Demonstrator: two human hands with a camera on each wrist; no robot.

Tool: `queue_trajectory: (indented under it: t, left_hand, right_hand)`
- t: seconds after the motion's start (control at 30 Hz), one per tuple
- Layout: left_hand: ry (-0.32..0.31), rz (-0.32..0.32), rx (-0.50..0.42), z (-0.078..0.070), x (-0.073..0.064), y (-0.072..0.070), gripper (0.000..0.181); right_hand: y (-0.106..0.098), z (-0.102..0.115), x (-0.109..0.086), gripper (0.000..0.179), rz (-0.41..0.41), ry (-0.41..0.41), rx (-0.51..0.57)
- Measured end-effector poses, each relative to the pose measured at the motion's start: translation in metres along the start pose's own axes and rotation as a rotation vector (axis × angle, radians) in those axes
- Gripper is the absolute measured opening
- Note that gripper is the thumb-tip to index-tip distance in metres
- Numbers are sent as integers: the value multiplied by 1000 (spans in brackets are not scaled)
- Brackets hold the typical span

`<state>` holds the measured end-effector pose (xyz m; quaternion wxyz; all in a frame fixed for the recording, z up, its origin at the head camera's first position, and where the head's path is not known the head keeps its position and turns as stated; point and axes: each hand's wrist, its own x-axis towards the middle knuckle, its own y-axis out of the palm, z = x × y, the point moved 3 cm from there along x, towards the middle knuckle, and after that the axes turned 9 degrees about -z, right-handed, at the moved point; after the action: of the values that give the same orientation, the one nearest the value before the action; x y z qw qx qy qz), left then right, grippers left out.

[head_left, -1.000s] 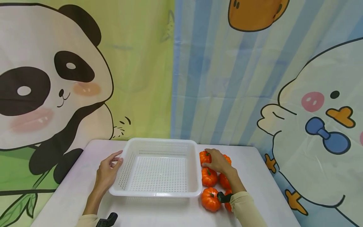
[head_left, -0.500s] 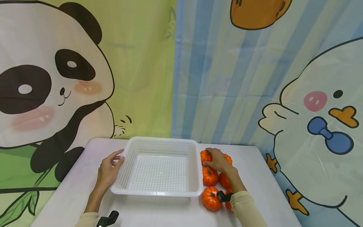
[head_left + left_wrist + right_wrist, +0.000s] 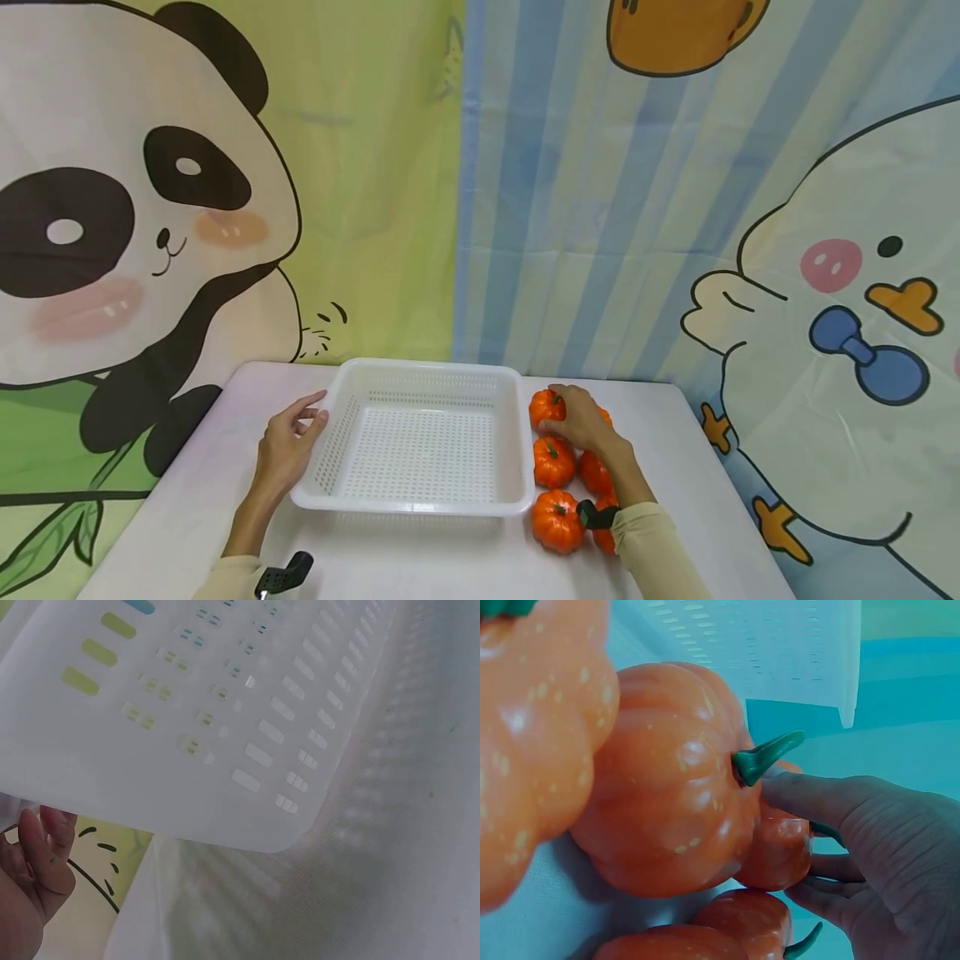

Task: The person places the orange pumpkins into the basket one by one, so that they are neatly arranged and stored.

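Note:
A white perforated plastic basket (image 3: 412,508) sits on the table in the head view. My left hand (image 3: 288,442) is at its left side, fingertips right at the rim; in the left wrist view the fingers (image 3: 49,859) show close under the basket's edge. My right hand (image 3: 581,421) holds the far-left toy pumpkin (image 3: 546,407), orange with a green stem, thumb in front and fingers behind. In the right wrist view that pumpkin (image 3: 780,851) is partly hidden behind a nearer pumpkin (image 3: 675,787).
More orange pumpkins stand in two columns right of the basket, including a middle one (image 3: 553,462) and a near one (image 3: 557,521); some are partly covered by my right arm. The white table (image 3: 405,562) meets a cartoon curtain (image 3: 390,208) behind.
My right hand and the far-left pumpkin have shifted very slightly to the right. The left hand and basket keep their places; the view has moved a little.

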<state>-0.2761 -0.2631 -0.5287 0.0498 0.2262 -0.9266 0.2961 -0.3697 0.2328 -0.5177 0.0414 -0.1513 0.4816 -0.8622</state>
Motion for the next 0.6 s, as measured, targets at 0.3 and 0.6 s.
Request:
queue_trajectory:
  t: [0.3,0.6]
  left_hand:
    - [-1,-7,1,1,-1,0,48]
    - [10,-14,5,1,1,-1,48]
  right_hand:
    - [-5,3,1,76,-9,17,-18]
    - [-13,9,0,79,-7,46,-6]
